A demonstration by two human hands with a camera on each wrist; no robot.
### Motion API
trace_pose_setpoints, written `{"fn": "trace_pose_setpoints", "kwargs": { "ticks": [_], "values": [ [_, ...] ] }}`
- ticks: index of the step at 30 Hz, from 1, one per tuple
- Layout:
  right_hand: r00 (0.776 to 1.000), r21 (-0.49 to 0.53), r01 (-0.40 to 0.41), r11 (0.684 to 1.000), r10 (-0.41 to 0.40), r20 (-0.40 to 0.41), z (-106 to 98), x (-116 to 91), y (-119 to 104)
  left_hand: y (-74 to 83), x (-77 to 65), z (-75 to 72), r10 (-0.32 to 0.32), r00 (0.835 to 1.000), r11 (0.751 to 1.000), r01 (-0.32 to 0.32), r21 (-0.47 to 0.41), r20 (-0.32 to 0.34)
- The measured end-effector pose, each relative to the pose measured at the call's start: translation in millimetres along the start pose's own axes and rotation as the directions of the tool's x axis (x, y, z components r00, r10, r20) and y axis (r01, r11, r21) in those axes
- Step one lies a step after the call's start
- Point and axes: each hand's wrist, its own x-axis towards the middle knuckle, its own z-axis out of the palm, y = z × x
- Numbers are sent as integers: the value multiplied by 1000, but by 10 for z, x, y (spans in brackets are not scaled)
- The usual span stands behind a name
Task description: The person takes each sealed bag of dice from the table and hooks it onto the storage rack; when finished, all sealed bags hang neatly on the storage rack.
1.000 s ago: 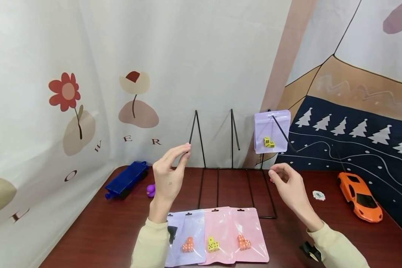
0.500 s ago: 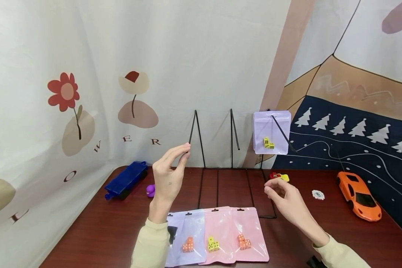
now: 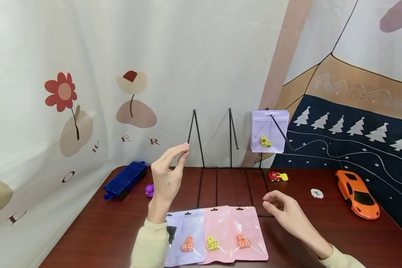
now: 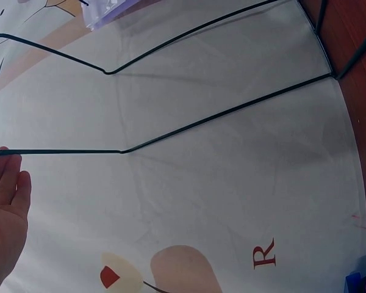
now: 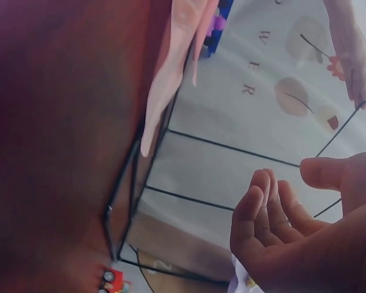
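Note:
My left hand [image 3: 167, 173] pinches the tip of the leftmost prong of a black wire rack [image 3: 203, 149], fingers and thumb meeting on it in the left wrist view too. My right hand [image 3: 284, 212] hovers over the table right of the bags, its fingers loosely curved around nothing. On the right prong hangs a lilac zip bag [image 3: 271, 126] with yellow dice. In front of the rack lie overlapping bags: a lilac bag [image 3: 193, 227] with orange dice, a pink bag [image 3: 217, 223] with yellow dice and a pink bag [image 3: 249, 223] with orange dice. Another lilac bag is partly hidden behind my left wrist.
A blue toy trailer [image 3: 125, 179] and a purple rubber duck [image 3: 149, 191] are at the left. Toward the right are a small red-and-yellow toy car [image 3: 277, 176], a white chip [image 3: 316, 193] and an orange toy car [image 3: 357, 194]. A printed curtain [image 3: 201, 56] stands behind.
My right hand has moved down and toward me from beneath the hanging bag, uncovering the red-and-yellow toy car. My left hand stays on the prong.

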Motion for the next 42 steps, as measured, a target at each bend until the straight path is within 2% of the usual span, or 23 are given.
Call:
{"fn": "trace_pose_setpoints", "kwargs": {
  "ticks": [5,9,14,19,23,27,35,39,42],
  "values": [
    [997,11,-30,999,29,66,24,-99,24,-1,2,-2,2,1000,1000,-2,7,2],
    [986,2,-15,1000,15,164,33,-160,89,1,7,2,10,1000,1000,-10,5,-4],
    [944,34,-26,999,14,329,29,-231,193,-1,13,5,13,1000,1000,-13,-4,-5],
    [903,109,-57,992,5,430,32,-254,283,0,19,3,5,1000,1000,-5,-10,0],
    [862,175,-111,978,7,507,41,-270,332,3,8,3,0,1000,1000,0,-11,3],
    [831,240,-142,960,-16,557,64,-269,357,1,1,0,-2,1000,1000,2,-8,3],
    [814,268,-119,956,-61,578,86,-261,396,3,1,3,2,1000,1000,-2,-7,-1],
    [784,301,-128,945,-90,614,87,-242,410,2,-4,3,2,1000,1000,-2,-7,1],
    [763,293,-148,945,-80,641,81,-230,423,3,-11,1,-4,1000,1000,4,-9,3]
  ]
}}
